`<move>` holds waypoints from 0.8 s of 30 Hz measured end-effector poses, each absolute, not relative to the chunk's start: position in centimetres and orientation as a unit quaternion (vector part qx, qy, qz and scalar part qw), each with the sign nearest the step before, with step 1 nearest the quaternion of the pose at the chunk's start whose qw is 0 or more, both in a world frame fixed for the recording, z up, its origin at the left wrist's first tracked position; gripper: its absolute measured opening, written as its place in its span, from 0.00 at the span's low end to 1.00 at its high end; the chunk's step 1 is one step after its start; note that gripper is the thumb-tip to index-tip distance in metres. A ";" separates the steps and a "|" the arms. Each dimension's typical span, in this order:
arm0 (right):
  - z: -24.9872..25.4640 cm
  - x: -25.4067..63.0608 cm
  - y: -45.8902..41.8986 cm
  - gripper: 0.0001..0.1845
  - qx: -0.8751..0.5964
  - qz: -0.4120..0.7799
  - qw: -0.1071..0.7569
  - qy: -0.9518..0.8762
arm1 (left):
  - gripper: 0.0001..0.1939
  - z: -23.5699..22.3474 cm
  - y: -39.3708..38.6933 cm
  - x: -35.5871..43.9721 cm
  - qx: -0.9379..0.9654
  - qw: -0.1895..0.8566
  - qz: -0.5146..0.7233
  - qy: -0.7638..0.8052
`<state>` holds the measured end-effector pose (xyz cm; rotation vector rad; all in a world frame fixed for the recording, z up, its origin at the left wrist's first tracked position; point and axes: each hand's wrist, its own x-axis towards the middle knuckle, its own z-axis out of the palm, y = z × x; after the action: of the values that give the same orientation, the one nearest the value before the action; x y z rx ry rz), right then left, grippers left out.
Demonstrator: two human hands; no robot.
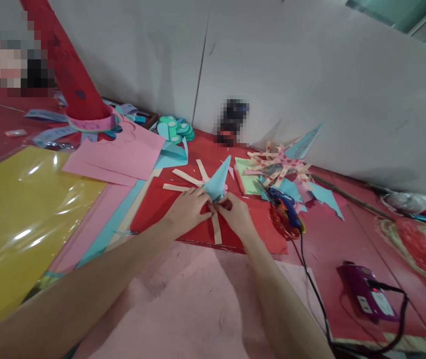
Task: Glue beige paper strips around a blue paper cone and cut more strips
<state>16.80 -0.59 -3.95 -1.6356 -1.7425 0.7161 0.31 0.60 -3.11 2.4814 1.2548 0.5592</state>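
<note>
My left hand (187, 209) and my right hand (236, 214) meet over a red paper sheet (160, 202). Both pinch the base of a light blue paper cone (217, 183) whose tip points up and away. Several cream paper strips (186, 177) fan out from under the cone like spokes, and one strip (216, 229) runs toward me between my hands. The fingers of both hands are closed on the cone's lower edge.
A blue glue gun (288, 208) lies right of my hands, its black cord running to a purple power strip (366, 293). A finished star of strips and blue cones (284, 164) sits behind it. Pink sheets (119, 157), a yellow sheet (18, 219) and a red cone (67, 70) lie left.
</note>
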 end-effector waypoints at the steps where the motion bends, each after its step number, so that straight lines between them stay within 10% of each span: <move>1: -4.0 16.8 -0.6 0.08 -0.624 0.272 0.318 -0.660 | 0.08 -3.1 0.6 0.3 0.863 0.155 0.198 0.439; 12: -3.9 17.7 0.0 0.08 -0.598 0.403 0.363 -0.591 | 0.11 -3.4 0.7 0.5 0.855 0.173 0.206 0.443; 24: -4.4 17.8 0.0 0.07 -0.633 0.246 0.387 -0.624 | 0.09 -3.7 0.9 0.2 0.856 0.170 0.232 0.429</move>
<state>17.76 0.02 -4.36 -1.6119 -1.5874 0.6254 0.25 0.87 -3.66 2.4330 1.2191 0.6592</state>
